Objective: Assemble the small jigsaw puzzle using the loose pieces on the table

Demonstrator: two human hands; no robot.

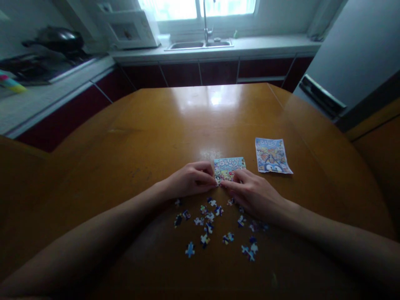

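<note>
A partly assembled jigsaw puzzle [229,163] with a light blue top and a colourful crowd below lies flat on the wooden table. My left hand [195,178] is closed at its lower left corner, fingertips pressed to the edge. From the right, my right hand [250,189] reaches over the lower right part, its fingers bent together and their tips at the bottom edge. Between both hands' fingertips is a small puzzle piece [219,184], mostly covered. Several loose puzzle pieces [210,216] are scattered nearer to me, some partly under my right hand.
A creased reference picture [271,155] lies right of the puzzle. The brown table [156,125] stretches ahead to its rounded far edge. Beyond stand a counter with a sink [187,45], a microwave [131,29], a wok [59,38] on the stove and a fridge [359,54].
</note>
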